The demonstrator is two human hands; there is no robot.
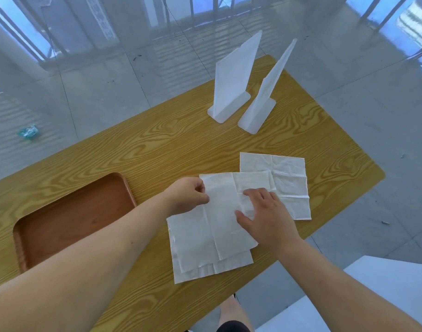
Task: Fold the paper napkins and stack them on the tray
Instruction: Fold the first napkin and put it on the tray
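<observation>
Several white paper napkins lie unfolded and overlapping on the wooden table. The top napkin (219, 212) lies across the pile. My left hand (188, 194) pinches its left edge between thumb and fingers. On its right part my right hand (265, 214) presses down with spread fingers. Another napkin (289, 178) sticks out behind and to the right, and a lower one (205, 264) shows at the near edge. The brown tray (68, 219) sits to the left with nothing in it, apart from the napkins.
Two white plastic upright stands (233, 80) (265, 97) are at the far side of the yellow wood-grain table (157, 144). A white surface (384, 283) is at the lower right. A crumpled teal wrapper (29, 132) lies on the tiled floor to the left.
</observation>
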